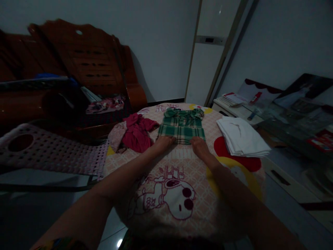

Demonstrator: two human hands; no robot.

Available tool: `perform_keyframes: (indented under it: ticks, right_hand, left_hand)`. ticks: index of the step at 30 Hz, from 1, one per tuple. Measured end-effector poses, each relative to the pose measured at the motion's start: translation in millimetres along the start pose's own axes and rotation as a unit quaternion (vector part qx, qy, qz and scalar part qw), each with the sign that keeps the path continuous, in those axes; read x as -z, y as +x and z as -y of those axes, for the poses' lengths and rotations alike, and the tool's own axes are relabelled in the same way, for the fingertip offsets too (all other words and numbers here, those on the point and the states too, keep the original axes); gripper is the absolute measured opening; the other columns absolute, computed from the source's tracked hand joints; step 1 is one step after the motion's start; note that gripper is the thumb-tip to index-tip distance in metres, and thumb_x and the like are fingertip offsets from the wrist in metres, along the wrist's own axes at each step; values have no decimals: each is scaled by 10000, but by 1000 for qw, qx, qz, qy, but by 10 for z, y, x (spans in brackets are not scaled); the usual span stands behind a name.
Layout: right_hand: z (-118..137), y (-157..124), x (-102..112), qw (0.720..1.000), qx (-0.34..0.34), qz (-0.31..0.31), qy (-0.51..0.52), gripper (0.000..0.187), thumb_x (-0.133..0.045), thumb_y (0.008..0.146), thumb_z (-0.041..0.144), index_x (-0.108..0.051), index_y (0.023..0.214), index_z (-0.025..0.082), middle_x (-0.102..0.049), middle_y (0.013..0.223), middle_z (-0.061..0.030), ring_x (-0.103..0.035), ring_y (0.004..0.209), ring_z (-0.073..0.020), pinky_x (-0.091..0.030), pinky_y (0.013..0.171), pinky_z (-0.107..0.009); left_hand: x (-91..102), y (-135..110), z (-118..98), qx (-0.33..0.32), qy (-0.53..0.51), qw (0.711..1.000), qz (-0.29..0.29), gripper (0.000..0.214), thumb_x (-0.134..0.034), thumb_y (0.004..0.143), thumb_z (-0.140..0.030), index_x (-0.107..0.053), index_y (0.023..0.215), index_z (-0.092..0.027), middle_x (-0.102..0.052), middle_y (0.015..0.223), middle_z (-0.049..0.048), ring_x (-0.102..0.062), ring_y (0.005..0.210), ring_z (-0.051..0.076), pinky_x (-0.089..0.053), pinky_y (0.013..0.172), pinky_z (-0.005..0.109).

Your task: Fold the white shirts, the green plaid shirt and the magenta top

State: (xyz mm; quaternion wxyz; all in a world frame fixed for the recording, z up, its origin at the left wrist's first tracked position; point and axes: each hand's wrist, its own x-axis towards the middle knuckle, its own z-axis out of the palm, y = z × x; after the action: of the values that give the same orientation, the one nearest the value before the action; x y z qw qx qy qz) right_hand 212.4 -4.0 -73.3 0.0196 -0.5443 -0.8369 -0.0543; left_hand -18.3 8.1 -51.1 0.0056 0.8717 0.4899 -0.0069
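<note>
A green plaid garment [182, 126], partly folded, lies flat in the middle of the round table; its ruffled, bunched end points away from me. My left hand [165, 141] grips the near left corner with curled fingers. At the near right corner my right hand [199, 145] is closed on the same garment. Crumpled magenta clothing [137, 133] lies to the left of my left hand, with a paler piece beside it. Over on the right sits a neatly folded white cloth [241, 137], apart from my right hand.
A patterned cloth with a cartoon dog [179, 201] covers the table. Beyond it on the left stand a carved wooden bench [88, 52] and a woven chair [73, 152]. On the right is a low cabinet [278, 173] with a glass top and papers.
</note>
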Motion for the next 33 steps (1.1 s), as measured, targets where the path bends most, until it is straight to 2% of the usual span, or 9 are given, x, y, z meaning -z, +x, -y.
perform_keyframes:
  ticks: [4,7,10,14,22,27,29,31,33]
  right_hand:
    - [-39,79,56,999,-22,0,26,325,-414,937,82,-723,1026,130,-690,1105,-165,-594,1080,-257,-435,913,-332]
    - [-85,19,155,997,-28,1,78,321,-470,875,75,-731,1056,125,-705,1107,-145,-613,1055,-238,-439,905,-312]
    - [-140,-153,290,991,2,9,136,308,-506,798,83,-754,971,143,-732,1015,-104,-638,953,-211,-440,846,-288]
    - [-213,-461,436,973,33,60,220,276,-511,710,103,-757,821,160,-713,769,-41,-611,740,-170,-406,679,-253]
    - [-229,-793,368,937,90,188,280,250,-543,618,65,-747,737,147,-631,611,9,-516,587,-120,-337,575,-223]
    - [-171,-894,362,931,107,186,295,256,-575,647,52,-764,789,150,-711,757,-27,-605,706,-140,-422,660,-217]
    - [-165,-908,392,916,102,216,321,254,-582,659,56,-768,805,146,-710,748,-29,-605,678,-133,-429,637,-213]
    - [-167,-892,417,879,86,285,371,219,-601,687,92,-770,818,141,-689,692,-17,-582,602,-120,-417,573,-204]
    - [-178,-837,424,844,55,321,426,169,-638,739,187,-767,836,137,-672,658,-12,-570,560,-118,-414,531,-204]
  left_hand:
    - [74,79,35,11,-15,1000,-1,338,-493,974,-338,-724,1150,-165,-743,1080,146,-700,993,296,-531,851,377]
    - [168,63,68,-1,-16,1000,15,321,-533,899,-168,-759,1127,-172,-759,1012,150,-710,972,288,-527,846,354]
    - [276,-37,37,-68,-36,997,31,417,-546,779,-28,-784,1081,-190,-767,937,126,-716,934,260,-521,830,307]
    - [380,-230,-104,-160,-89,981,68,467,-521,715,22,-795,1003,-222,-764,846,63,-708,828,203,-501,745,244]
    - [376,-357,-284,-268,-246,910,200,351,-538,635,29,-761,743,-220,-646,594,-49,-546,553,120,-387,562,199]
    - [302,-352,-304,-306,-317,862,251,317,-548,601,58,-727,654,-199,-604,532,-60,-490,508,106,-337,508,193]
    - [298,-360,-296,-292,-330,850,287,262,-592,650,20,-737,691,-194,-616,532,-51,-512,501,111,-348,503,194]
    - [337,-345,-255,-261,-345,835,339,154,-641,751,-94,-759,783,-188,-652,563,-29,-576,523,130,-390,511,198]
    - [416,-273,-163,-227,-353,846,330,137,-644,836,-226,-768,867,-175,-696,633,0,-640,590,151,-442,551,204]
